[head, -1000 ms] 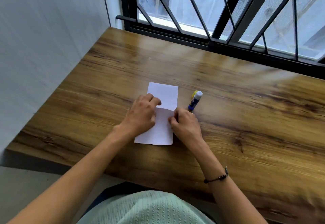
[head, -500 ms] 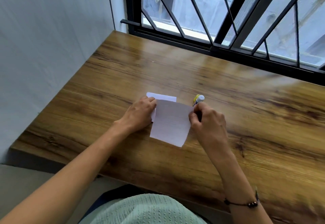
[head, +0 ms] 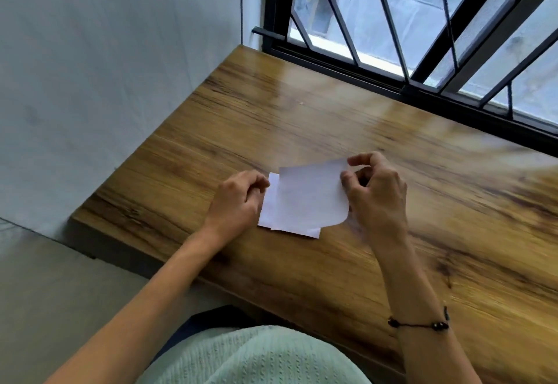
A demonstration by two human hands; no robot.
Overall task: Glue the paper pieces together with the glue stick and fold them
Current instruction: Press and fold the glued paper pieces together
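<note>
White paper in two rectangular pieces lies near the front edge of the brown wood-grain tabletop, seen from the head camera. The lower white paper piece rests flat on the wood, its left strip and bottom right corner showing from under the upper white paper sheet, which overlaps it and is lifted and curled along its right side.

The left hand sits at the left edge of the lower piece, fingers curled in loosely, knuckles up, fingertips touching the paper's edge; whether it presses or pinches the paper cannot be told. The right hand is clamped on the upper sheet's right edge, thumb and forefinger pinching it near the top right corner, the other fingers bent behind it. A dark beaded cord bracelet circles the right wrist.

A pale grey wall meets the tabletop on the left, and a black metal window grille runs along its far edge. A light green knitted garment fills the bottom of the view.
</note>
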